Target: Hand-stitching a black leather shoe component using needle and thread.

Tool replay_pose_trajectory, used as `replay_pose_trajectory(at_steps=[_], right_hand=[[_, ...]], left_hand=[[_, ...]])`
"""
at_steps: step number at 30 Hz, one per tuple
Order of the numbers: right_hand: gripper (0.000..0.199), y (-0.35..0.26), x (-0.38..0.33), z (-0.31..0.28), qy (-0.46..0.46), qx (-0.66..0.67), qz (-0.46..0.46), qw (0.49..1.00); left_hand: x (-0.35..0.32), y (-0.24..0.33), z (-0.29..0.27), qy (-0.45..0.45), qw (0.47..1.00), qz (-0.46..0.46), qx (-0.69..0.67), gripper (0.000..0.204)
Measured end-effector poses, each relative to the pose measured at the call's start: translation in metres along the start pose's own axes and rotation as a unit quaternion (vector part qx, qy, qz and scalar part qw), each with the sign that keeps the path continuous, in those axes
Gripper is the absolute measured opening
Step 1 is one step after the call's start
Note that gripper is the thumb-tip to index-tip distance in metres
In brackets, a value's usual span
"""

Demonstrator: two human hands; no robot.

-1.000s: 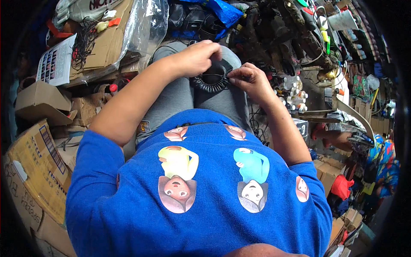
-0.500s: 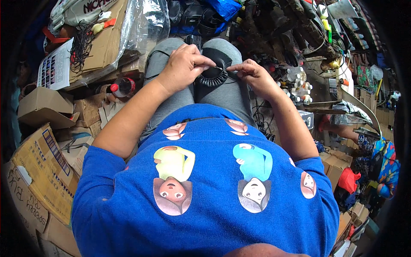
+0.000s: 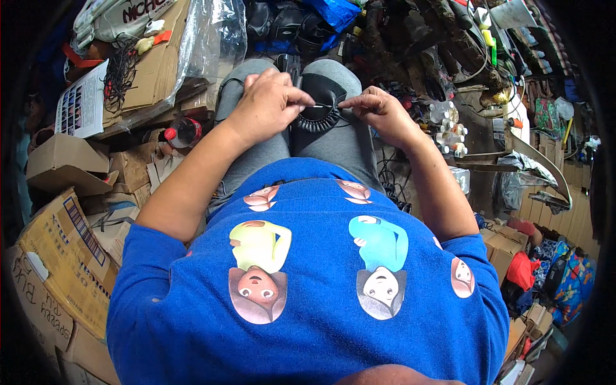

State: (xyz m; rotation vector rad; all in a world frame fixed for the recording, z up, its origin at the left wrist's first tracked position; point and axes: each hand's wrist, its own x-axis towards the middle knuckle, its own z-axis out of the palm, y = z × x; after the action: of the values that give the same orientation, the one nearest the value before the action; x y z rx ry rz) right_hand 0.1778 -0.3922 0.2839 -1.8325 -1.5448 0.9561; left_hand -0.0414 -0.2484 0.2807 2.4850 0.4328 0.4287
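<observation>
Across my knees in grey trousers lies a black, leather-like piece [image 3: 319, 123] with a ribbed, gathered rim, perhaps part of a shoe. My left hand [image 3: 268, 106] is at its left side, thumb and index finger pinched on a thin metal needle-like rod [image 3: 323, 106]. The rod points right, over the black piece. Opposite, my right hand [image 3: 382, 110] is closed in a pinch, its index fingertip at the right edge of the piece near the rod's tip. Whatever those right fingers hold is too small to make out.
Cardboard boxes [image 3: 67, 163] and a red-capped bottle [image 3: 183, 133] stand on my left, below a cardboard stack with plastic sheeting [image 3: 224, 38]. To my right are small clear bottles [image 3: 451, 138] and a curved metal-edged frame [image 3: 542, 154]. Patterned colourful cloth [image 3: 571, 276] shows farther right.
My left hand has shifted slightly left and toward me, and more of the metal rod shows between the hands. My right hand is nearly still. At far right the patterned cloth has moved lower.
</observation>
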Motion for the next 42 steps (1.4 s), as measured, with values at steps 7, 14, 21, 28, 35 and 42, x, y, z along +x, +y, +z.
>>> replay_pose_trajectory(at_steps=[7,14,21,28,35,42], right_hand=[[0.035,-0.013,-0.017,0.017,0.074,-0.139,-0.040,0.987],[0.039,0.000,0.001,0.001,-0.011,0.059,0.039,0.997],[0.029,0.003,0.009,-0.003,-0.043,0.063,0.037,0.996],[0.027,0.010,0.011,-0.002,-0.062,0.110,0.034,0.991],[0.027,0.001,0.005,-0.004,-0.056,0.085,0.039,0.994],[0.027,0.008,0.012,0.011,-0.039,0.230,0.112,0.966]], left_hand=[[-0.003,0.005,0.013,0.074,0.996,-0.034,0.035,0.016],[0.011,-0.012,0.018,0.023,0.998,-0.007,-0.066,0.018],[0.010,-0.011,0.018,0.002,0.999,-0.015,-0.053,0.018],[0.017,-0.014,0.024,-0.026,0.997,-0.010,-0.076,0.014],[0.021,-0.003,0.018,0.016,0.995,0.093,-0.026,0.015],[0.011,-0.001,0.025,-0.014,0.986,-0.116,-0.120,0.021]])
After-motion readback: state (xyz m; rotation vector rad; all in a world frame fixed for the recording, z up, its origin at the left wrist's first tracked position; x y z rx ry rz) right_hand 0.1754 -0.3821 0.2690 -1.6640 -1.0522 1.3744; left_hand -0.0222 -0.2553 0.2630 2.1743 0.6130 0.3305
